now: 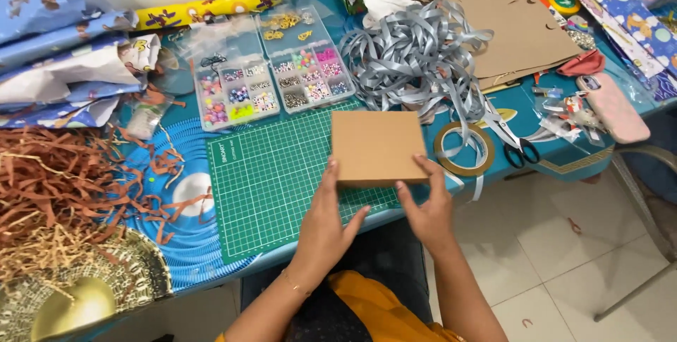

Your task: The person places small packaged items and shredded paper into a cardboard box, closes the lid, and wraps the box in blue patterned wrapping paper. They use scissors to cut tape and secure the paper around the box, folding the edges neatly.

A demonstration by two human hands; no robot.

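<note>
- One flat square brown cardboard box (377, 147) lies on the right part of the green gridded cutting mat (271, 187), on the blue surface (536, 146).
- It sits just beyond both hands, nearly square with no clear long axis; its near edge faces the person.
- The left hand (326, 223) touches the near-left corner, fingers together and thumb spread, gripping nothing.
- The right hand (428, 209) curls over the near-right edge, lightly clasping it; both are equally near.
- Counted around it: two clear plastic bead organisers (271, 74), one heap of grey ribbon (416, 56), one roll of brown tape (464, 149), one pair of black-handled scissors (513, 141), and one pile of shredded brown paper (63, 187) well apart at left.
</note>
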